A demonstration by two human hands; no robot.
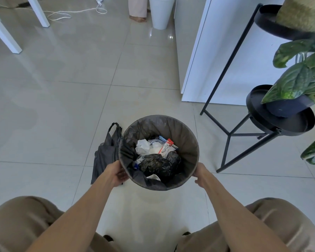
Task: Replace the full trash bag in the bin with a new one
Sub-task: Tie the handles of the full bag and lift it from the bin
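the person's left hand (119, 173) and right hand (200, 174) cup opposite sides of the round grey bin (192, 161), fingers curled on its rim where the full dark liner (171, 128) folds over. a flat black spare bag (105, 153) lies on the floor beside it. removal is starting; next, the liner's edge likely needs peeling free.

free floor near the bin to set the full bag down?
Free: bare tiles left of the spare bag, out to the table legs, and beyond the bin toward the cabinet. Crowded: right of the bin, the plant stand and leaves; spare bag lies against its left side. Both hands are on the rim.
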